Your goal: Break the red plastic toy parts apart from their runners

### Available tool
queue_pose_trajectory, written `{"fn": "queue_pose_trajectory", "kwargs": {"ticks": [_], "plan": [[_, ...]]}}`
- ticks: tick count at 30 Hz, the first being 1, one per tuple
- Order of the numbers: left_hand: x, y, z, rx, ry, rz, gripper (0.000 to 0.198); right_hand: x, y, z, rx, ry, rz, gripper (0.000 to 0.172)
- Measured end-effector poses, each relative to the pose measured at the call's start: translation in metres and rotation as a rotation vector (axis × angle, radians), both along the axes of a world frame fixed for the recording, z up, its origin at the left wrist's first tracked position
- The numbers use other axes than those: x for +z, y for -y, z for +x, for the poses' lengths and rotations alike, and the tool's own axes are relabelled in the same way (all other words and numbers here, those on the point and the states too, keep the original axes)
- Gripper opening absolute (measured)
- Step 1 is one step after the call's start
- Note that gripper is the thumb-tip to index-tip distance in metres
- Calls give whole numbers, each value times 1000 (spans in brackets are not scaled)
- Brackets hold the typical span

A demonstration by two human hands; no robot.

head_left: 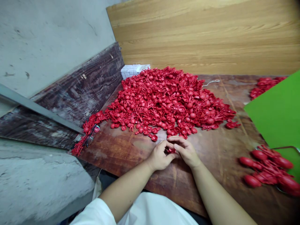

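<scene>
Rough grey concrete walls (47, 47) and a dark, worn wooden board (77, 93) close off the left of a scarred brown wooden table (131, 153), with a wood-grain panel (203, 34) across the far side. A large heap of red moulded plastic parts (159, 100) fills the far corner, apparently banked against the walls so the near table stays within reach. Behind it sits a stack of white packets (134, 70), with no readable writing. Eyeglasses (90, 136) rest on a red spill at the far left. At near centre, the left hand (159, 156) and right hand (185, 151) curl inward, their fingers closed around a small red plastic piece (170, 151) just below the heap. To the right lie a green sheet (276, 115) and a cluster of larger red bulb-ended parts (267, 170).
</scene>
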State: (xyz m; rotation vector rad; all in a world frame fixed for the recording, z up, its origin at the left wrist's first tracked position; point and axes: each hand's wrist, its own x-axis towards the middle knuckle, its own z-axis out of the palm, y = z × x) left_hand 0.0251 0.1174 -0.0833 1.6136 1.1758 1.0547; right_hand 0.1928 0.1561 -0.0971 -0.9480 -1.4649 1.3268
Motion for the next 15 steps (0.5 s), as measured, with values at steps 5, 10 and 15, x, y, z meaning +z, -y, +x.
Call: {"fn": "queue_pose_trajectory", "kwargs": {"ticks": [5,10,15], "plan": [[-4,0,-4,-94,88,-109,26,2,7,-1,127,153,237,76],[-10,-2,-5,-66,191,-171,30,3,9,-5,190,294,329,102],[-12,-5,-3,-138,369,-282,38,-2,5,-4,162,302,324,103]]}}
